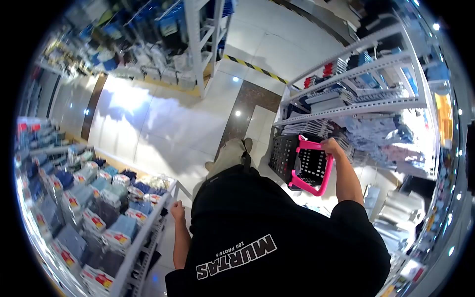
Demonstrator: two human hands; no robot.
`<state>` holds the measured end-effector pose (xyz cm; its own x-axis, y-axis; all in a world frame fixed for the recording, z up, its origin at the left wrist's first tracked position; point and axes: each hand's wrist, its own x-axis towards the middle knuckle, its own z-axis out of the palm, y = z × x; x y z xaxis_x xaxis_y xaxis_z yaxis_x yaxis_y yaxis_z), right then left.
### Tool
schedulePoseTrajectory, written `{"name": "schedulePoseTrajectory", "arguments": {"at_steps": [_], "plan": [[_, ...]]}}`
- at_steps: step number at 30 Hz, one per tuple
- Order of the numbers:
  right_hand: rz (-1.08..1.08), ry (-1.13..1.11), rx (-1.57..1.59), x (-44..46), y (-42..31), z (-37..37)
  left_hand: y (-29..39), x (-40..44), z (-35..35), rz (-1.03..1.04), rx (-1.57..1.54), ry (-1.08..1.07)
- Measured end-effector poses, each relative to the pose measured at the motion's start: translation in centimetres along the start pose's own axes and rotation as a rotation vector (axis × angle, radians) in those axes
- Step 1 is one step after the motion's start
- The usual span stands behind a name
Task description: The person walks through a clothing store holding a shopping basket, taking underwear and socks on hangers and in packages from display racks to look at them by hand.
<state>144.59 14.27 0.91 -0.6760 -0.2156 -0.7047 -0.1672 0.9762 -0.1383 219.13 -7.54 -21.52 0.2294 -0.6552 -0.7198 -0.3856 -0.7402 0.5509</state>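
My right hand point(332, 147) is closed around the bright pink handle point(324, 178) of a black shopping basket point(284, 158) with perforated walls. The basket hangs tilted beside my right leg, close to the lower shelf of a white rack. On the other side, my left hand point(178, 210) hangs low with its fingers curled in, and nothing shows in it. It is nearest to the white edge of a display stand point(143, 232) holding folded clothing packs point(99, 218) with red and yellow labels.
Ahead runs a glossy tiled aisle point(173, 128) with a dark brown strip and yellow-black floor tape point(257, 68). A tall white rack point(198, 44) of hanging packs stands front left. Another white rack point(356, 109) with stacked garments lines the right.
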Motion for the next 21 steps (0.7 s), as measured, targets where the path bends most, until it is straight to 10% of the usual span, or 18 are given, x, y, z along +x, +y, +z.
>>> {"name": "schedulePoseTrajectory", "arguments": {"at_steps": [21], "plan": [[0.147, 0.05, 0.767, -10.5, -11.4, 6.8, 27.2, 7.5, 9.1, 0.301, 0.257, -0.275]]}}
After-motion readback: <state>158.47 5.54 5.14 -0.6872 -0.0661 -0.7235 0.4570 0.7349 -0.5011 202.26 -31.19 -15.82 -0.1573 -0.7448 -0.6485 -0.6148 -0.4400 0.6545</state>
